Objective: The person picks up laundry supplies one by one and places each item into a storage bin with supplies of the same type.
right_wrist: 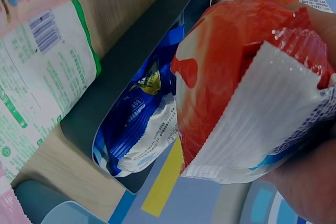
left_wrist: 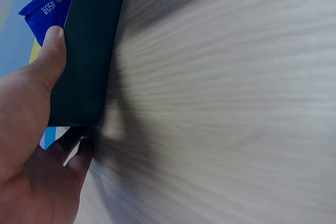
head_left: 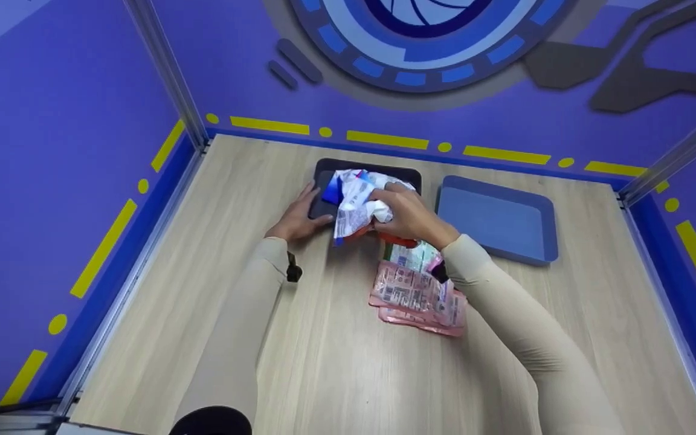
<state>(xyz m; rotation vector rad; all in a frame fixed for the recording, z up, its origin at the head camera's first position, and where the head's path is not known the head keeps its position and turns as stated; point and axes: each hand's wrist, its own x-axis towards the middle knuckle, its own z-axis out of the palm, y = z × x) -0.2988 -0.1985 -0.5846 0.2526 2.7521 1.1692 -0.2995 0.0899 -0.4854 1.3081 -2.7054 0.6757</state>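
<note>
My right hand (head_left: 408, 212) grips a crumpled plastic bag (right_wrist: 226, 77), red-orange on one side and white on the other, above the dark tray (head_left: 322, 175). At the tray's near left corner my left hand (head_left: 297, 219) holds on, thumb (left_wrist: 52, 51) against the wall near the rim and fingers around the corner. Inside the tray lies a blue and white bag (right_wrist: 139, 111), partly covered by the held one in the right wrist view. Printed characters show on its blue end in the left wrist view.
To the right stands a grey-blue tray (head_left: 496, 220). Pink packets (head_left: 411, 290) are piled on the wooden table (head_left: 336, 368) below the right forearm, with a green and white packet (right_wrist: 44, 72) by the dark tray. Purple walls (head_left: 82, 151) enclose the table's back and sides.
</note>
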